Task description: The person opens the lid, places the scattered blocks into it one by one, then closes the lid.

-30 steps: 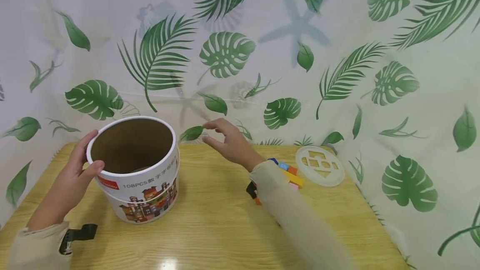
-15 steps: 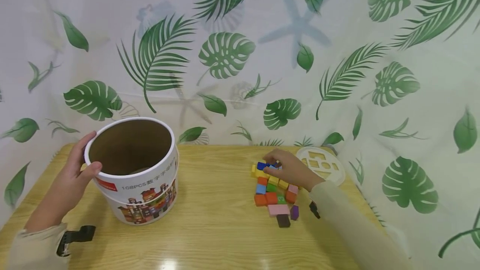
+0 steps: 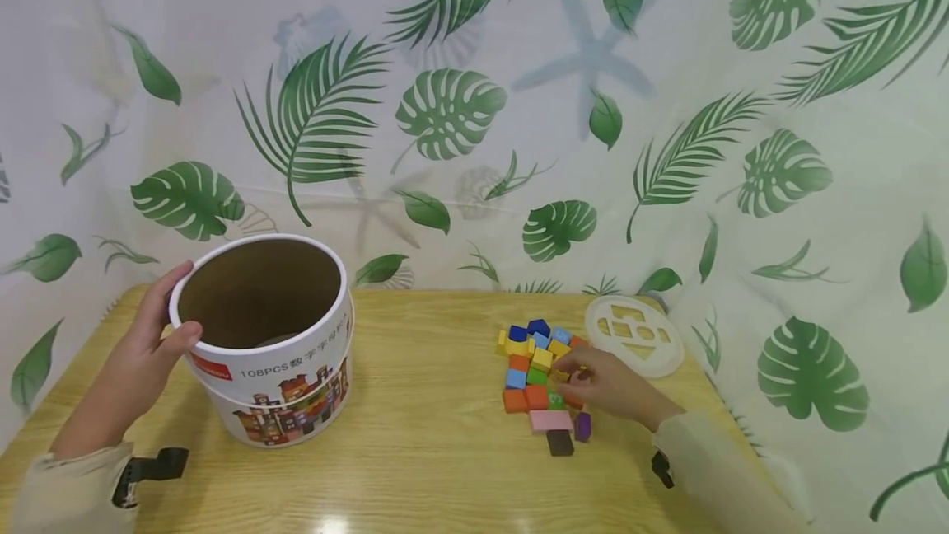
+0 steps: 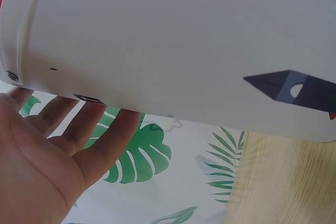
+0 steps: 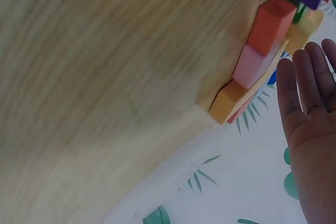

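On the left of the table stands a white bucket (image 3: 292,365) with a wire handle and pictures of toy blocks. My left hand (image 3: 151,344) grips its rim, thumb over the top edge and fingers along the outer wall. In the left wrist view those fingers (image 4: 107,142) lie against the white wall. My right hand (image 3: 604,386) is over the right side of a pile of coloured building blocks (image 3: 537,396), fingers and thumb apart. In the right wrist view its fingers (image 5: 310,77) look nearly straight, beside orange, pink and red blocks (image 5: 270,27).
A translucent round lid (image 3: 635,336) with shape cut-outs lies behind the pile at the right. A dark block (image 3: 560,442) and a purple block (image 3: 583,426) sit at the pile's front. Leaf-patterned cloth (image 3: 460,213) hangs behind the wooden table (image 3: 415,435).
My right hand has moved from beside the bucket to the right, over the blocks, then nearer along the pile's right side. My left hand stays on the bucket rim.
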### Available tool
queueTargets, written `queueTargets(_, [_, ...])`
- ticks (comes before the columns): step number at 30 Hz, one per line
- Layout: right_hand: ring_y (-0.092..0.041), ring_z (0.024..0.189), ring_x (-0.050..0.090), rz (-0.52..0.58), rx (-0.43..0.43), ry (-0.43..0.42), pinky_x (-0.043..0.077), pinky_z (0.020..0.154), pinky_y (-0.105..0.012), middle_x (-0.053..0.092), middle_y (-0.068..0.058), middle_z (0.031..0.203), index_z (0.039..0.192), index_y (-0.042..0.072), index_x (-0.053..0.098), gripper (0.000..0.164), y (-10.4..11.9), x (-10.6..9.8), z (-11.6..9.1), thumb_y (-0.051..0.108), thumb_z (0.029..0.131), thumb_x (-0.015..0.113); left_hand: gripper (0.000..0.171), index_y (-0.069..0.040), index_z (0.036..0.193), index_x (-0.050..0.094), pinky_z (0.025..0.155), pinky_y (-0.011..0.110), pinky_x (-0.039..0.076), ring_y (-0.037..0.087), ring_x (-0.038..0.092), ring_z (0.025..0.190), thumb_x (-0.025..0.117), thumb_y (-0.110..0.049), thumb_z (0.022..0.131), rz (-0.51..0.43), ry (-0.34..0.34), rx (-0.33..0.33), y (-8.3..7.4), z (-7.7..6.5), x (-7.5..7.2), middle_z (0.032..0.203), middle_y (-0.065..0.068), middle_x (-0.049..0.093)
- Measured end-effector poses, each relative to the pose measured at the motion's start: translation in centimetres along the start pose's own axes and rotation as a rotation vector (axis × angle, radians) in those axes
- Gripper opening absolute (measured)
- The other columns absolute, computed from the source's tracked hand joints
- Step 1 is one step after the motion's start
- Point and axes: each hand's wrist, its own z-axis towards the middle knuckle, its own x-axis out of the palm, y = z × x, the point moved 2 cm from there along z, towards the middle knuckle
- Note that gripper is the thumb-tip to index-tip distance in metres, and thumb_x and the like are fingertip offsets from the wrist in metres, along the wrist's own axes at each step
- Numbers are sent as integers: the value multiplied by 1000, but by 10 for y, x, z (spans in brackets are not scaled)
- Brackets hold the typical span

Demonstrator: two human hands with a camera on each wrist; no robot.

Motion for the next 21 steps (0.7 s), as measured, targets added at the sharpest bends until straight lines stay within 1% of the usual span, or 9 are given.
queueTargets(3, [-18, 103, 64, 0, -15, 1, 56, 89, -35, 70, -1, 118, 122, 11, 72, 35, 1, 5, -1, 34, 95, 76, 72, -28, 167, 9, 102, 86, 19, 40, 19, 147, 49, -22, 108, -5, 3, 1, 1, 0, 0, 163, 24, 21])
queueTargets(6, [-22, 104, 65, 5, -42, 1, 57, 91, -42, 70, -4, 117, 120, 9, 71, 37, 5, 8, 0, 33, 93, 78, 72, -31, 167, 8, 102, 86, 19, 41, 18, 148, 49, -22, 108, 1, 7, -8, 3, 1, 0, 164, 23, 20])
queueTargets(9, [-25, 104, 65, 10, -50, 14, 56, 93, -49, 69, -4, 115, 119, 7, 71, 39, 8, 11, 1, 33, 91, 80, 72, -32, 167, 7, 103, 86, 20, 36, 19, 149, 48, -22, 108, 7, 11, -12, 4, 0, 0, 164, 22, 20])
queueTargets(11, [-23, 103, 64, 11, -45, 29, 55, 93, -48, 69, -2, 114, 119, 8, 71, 38, 9, 14, 2, 33, 92, 80, 72, -32, 167, 8, 104, 84, 19, 29, 20, 149, 48, -21, 108, 12, 11, -7, 5, 0, 0, 164, 21, 20])
queueTargets(12, [-21, 101, 63, 10, -43, 34, 55, 93, -45, 68, 0, 113, 118, 9, 72, 37, 9, 15, 3, 34, 92, 80, 71, -32, 167, 8, 105, 84, 19, 26, 21, 148, 48, -21, 109, 13, 11, -5, 5, 0, 0, 164, 21, 20])
queueTargets(14, [-19, 100, 62, 5, -51, 44, 54, 91, -40, 67, 3, 111, 118, 12, 72, 34, 9, 17, 4, 34, 92, 79, 71, -32, 167, 8, 106, 84, 18, 27, 21, 149, 48, -21, 109, 8, 11, 2, 5, 0, 0, 164, 21, 21])
queueTargets(17, [-19, 97, 62, 4, -66, 56, 53, 87, -34, 66, 6, 109, 116, 15, 73, 31, 8, 20, 6, 33, 92, 79, 71, -31, 167, 8, 106, 84, 17, 35, 19, 149, 48, -22, 109, -4, 12, 3, 5, 0, 0, 165, 21, 20])
queueTargets(19, [-20, 97, 62, 7, -72, 61, 53, 86, -34, 65, 7, 109, 116, 16, 72, 28, 7, 22, 7, 32, 93, 79, 71, -31, 167, 7, 104, 86, 17, 41, 18, 148, 48, -24, 108, -4, 12, -2, 5, 0, 1, 165, 21, 20])
queueTargets(21, [-21, 96, 62, 8, -73, 67, 53, 86, -35, 65, 7, 109, 115, 17, 72, 27, 6, 23, 8, 31, 93, 78, 72, -31, 167, 7, 103, 86, 18, 43, 17, 148, 48, -24, 108, 3, 10, -8, 4, 0, 1, 165, 22, 20])
